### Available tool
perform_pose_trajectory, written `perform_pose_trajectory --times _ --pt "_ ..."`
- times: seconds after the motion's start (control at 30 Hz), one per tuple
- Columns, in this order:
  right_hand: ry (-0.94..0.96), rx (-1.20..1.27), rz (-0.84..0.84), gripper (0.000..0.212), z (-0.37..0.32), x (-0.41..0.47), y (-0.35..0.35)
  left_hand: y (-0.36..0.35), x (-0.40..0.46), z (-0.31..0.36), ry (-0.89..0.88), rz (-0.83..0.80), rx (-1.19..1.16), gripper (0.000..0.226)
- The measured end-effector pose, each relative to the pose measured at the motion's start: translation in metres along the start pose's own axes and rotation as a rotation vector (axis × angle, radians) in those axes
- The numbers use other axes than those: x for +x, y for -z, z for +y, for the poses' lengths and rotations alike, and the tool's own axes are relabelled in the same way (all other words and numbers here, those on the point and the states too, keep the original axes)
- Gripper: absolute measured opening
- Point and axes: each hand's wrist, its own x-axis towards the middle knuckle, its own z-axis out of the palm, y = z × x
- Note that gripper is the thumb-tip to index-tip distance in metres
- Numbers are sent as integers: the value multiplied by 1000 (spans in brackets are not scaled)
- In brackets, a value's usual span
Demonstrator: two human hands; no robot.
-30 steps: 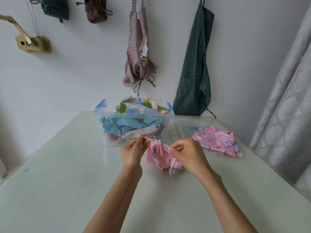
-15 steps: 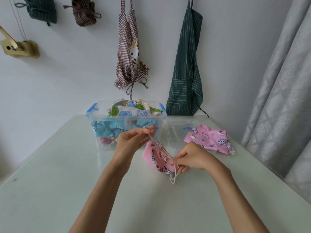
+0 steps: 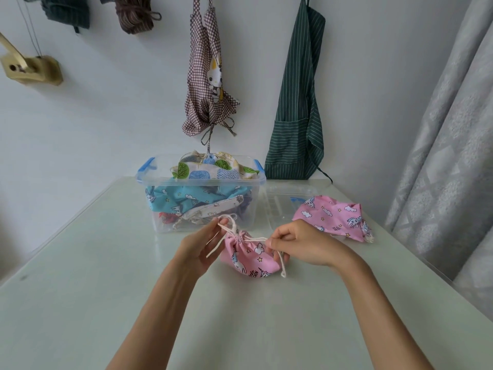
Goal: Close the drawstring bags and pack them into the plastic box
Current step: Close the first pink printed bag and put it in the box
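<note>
Small pink bag (image 3: 249, 259), soft printed cloth, mouth gathered tight, lies on the table (image 3: 80, 303) between the hands. Left hand (image 3: 198, 248) pinches a white cord loop at its near-left; right hand (image 3: 301, 243) pinches the cord running right. Clear plastic box (image 3: 157, 209), part-filled with patterned bags, stands just beyond. Second pink bag (image 3: 333, 216) lies flat, far right.

**Box mouth crowded, table front bare**

The plastic box (image 3: 200, 182) is heaped to its rim with bags; the leaf-print bag (image 3: 210, 170) is mounded above it. The box's right flank is taken up by the clear lid (image 3: 282, 206) and an open pink bag (image 3: 333, 217). Bare tabletop (image 3: 106, 289) is seen left and near.
</note>
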Motion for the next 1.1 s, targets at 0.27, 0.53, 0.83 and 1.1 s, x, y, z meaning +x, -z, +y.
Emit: perform_pose_trajectory --times 0.27,0.53,0.83,1.1 --pt "50 18 86 23 -5 4 -8 4 5 -5 292 68 -511 24" --pt "84 67 205 20 -3 6 -5 -1 1 -5 -83 -233 512 27" --pt "-37 -10 48 20 5 -2 12 -12 -14 16 -326 -239 182 23" --pt "-75 -121 -94 16 3 -7 14 -19 -25 20 -246 -407 48 18"
